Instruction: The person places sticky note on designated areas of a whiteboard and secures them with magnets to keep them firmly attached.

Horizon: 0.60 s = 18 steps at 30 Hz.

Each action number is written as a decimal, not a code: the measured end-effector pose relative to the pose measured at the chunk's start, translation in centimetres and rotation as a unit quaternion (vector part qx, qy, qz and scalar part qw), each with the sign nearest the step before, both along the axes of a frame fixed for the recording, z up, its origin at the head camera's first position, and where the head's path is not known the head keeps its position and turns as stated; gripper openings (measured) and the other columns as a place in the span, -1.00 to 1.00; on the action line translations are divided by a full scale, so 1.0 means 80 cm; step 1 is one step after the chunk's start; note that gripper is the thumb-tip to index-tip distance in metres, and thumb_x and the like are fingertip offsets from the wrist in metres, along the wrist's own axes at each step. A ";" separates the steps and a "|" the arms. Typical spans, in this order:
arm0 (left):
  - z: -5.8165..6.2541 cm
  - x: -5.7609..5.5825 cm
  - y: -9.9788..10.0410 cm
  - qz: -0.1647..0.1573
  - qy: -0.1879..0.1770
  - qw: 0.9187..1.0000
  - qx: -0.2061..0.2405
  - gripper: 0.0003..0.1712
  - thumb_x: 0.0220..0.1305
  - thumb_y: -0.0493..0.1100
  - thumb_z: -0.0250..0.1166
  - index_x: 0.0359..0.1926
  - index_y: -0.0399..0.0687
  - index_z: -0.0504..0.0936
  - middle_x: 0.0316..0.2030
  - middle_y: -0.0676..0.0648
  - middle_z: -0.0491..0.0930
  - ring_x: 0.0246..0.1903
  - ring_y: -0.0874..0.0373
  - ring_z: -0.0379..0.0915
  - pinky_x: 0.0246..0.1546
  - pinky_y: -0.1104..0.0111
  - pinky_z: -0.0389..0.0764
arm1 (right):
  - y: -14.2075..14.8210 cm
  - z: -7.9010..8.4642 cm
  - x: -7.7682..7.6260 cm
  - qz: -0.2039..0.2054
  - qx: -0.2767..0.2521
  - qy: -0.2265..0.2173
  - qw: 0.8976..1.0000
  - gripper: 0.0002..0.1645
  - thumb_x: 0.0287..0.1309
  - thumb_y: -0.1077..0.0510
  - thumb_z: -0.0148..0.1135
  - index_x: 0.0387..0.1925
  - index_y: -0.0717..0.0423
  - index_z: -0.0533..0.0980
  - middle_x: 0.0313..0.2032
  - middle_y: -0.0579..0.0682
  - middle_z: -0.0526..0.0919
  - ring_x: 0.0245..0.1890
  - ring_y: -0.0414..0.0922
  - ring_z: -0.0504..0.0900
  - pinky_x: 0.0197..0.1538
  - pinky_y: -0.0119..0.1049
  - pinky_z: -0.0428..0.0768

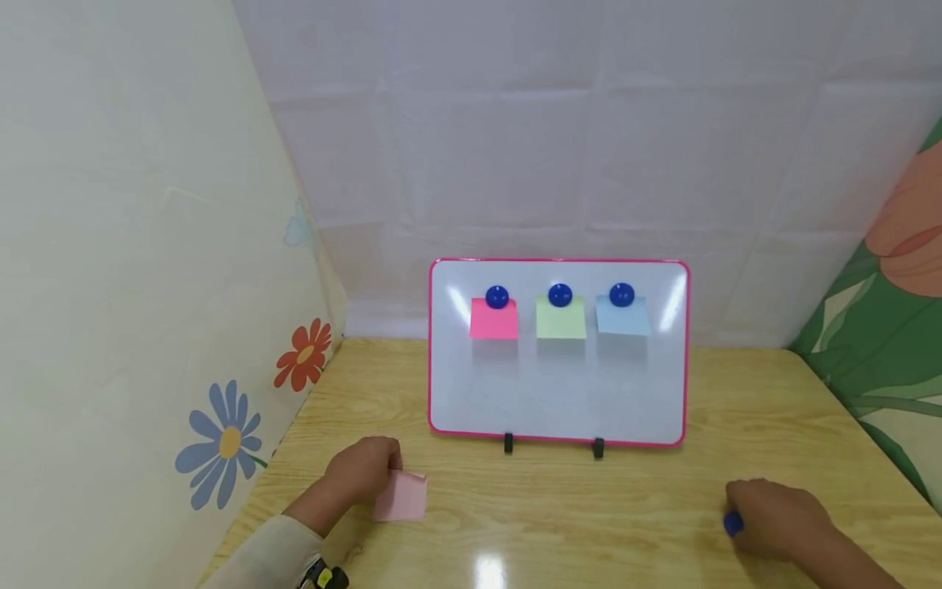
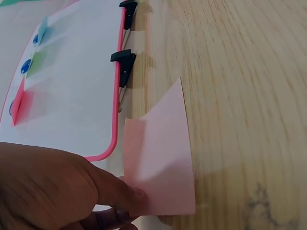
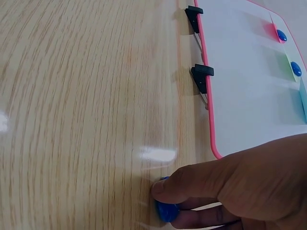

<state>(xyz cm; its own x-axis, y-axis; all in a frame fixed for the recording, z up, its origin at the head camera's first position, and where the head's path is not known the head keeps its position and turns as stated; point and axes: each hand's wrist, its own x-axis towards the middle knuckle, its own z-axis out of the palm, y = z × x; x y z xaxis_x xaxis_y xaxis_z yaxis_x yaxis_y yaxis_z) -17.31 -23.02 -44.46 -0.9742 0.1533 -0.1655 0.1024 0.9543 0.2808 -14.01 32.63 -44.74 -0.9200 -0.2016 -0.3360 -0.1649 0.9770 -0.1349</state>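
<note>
My left hand (image 1: pixel 362 472) pinches a pale pink sticky note (image 1: pixel 403 497) by its left edge, in front of the board's lower left corner. In the left wrist view the note (image 2: pixel 165 163) is bent, with thumb and fingers at its near corner. Over at the right, my right hand (image 1: pixel 782 522) holds a round blue magnet (image 1: pixel 733 523) between thumb and fingers, close to the tabletop. A pink-rimmed whiteboard (image 1: pixel 555 393) stands between the hands. On it hang a hot pink note (image 1: pixel 494 322), a light green note (image 1: pixel 561 322) and a light blue note (image 1: pixel 622 320), each under a blue magnet.
Two black clip feet (image 1: pixel 509 442) support the whiteboard's lower edge on the wood-grain table (image 1: pixel 545 507). A white sheet (image 1: pixel 515 164) hangs behind it. Flower-patterned walls close off the left and right sides.
</note>
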 end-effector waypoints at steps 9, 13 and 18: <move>0.006 0.000 0.007 -0.016 0.038 0.999 0.012 -0.76 0.29 -0.41 0.24 -0.41 0.02 0.56 -0.46 0.05 0.49 -0.45 0.15 0.36 -0.44 0.25 0.47 | -0.002 -0.001 -0.002 -0.007 0.010 -0.016 1.000 -0.62 -0.04 0.08 0.58 -0.38 0.05 0.48 -0.48 -0.07 0.47 -0.44 -0.10 0.40 -0.39 -0.11 0.44; 0.010 0.000 0.009 -0.021 0.038 0.999 0.022 -0.74 0.27 -0.46 0.20 -0.37 0.00 0.59 -0.41 0.03 0.55 -0.43 0.14 0.39 -0.41 0.23 0.51 | -0.004 0.000 0.000 -0.002 0.011 -0.009 1.000 -0.59 -0.06 0.05 0.59 -0.40 0.05 0.46 -0.49 -0.08 0.45 -0.45 -0.10 0.40 -0.40 -0.12 0.43; 0.009 -0.001 0.010 -0.013 0.021 0.999 0.031 -0.76 0.28 -0.46 0.23 -0.34 0.00 0.60 -0.39 0.04 0.57 -0.43 0.13 0.39 -0.41 0.23 0.51 | -0.005 0.000 0.003 0.001 0.005 0.013 1.000 -0.57 -0.09 0.01 0.57 -0.44 0.03 0.42 -0.52 -0.08 0.41 -0.48 -0.10 0.37 -0.44 -0.15 0.37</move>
<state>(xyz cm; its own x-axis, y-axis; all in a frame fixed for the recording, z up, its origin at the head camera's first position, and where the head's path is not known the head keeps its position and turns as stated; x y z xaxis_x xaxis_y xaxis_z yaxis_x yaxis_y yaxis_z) -17.39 -22.21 -43.72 -0.9756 0.1877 -0.1137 0.1403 0.9319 0.3344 -13.80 32.20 -44.76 -0.9278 -0.2011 -0.3144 -0.1709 0.9778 -0.1210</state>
